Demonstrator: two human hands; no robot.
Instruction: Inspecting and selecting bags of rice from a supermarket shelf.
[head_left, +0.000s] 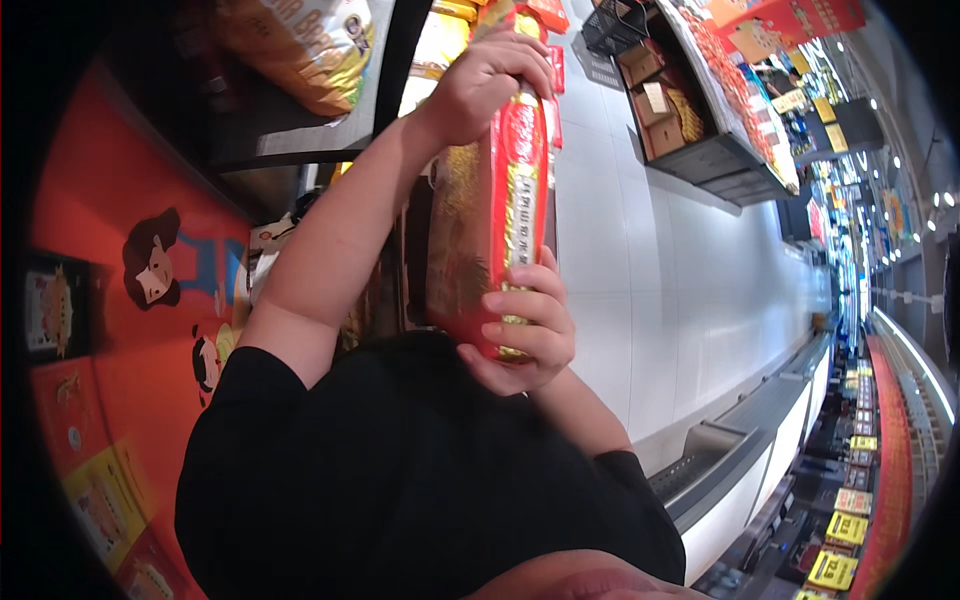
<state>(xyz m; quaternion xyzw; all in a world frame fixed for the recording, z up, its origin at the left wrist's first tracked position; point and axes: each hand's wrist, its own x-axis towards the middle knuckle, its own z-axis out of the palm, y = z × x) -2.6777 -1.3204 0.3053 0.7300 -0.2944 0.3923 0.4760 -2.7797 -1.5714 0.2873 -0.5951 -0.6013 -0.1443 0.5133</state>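
A long red and gold plastic food package with a clear, brownish side is held in front of my black shirt. Printed characters run along its narrow edge. My left hand is closed over its far end, back of the hand up. Around the near end, my right hand curls with its fingertips on the printed edge. The contents cannot be told. Beyond my left hand lie several red and yellow packs, partly covered by that hand and the package.
A large golden bag rests on a grey surface at upper left. Beside me stands a red panel with cartoon figures. Across the tiled floor are a black basket, a produce stand and a long display counter with yellow price tags.
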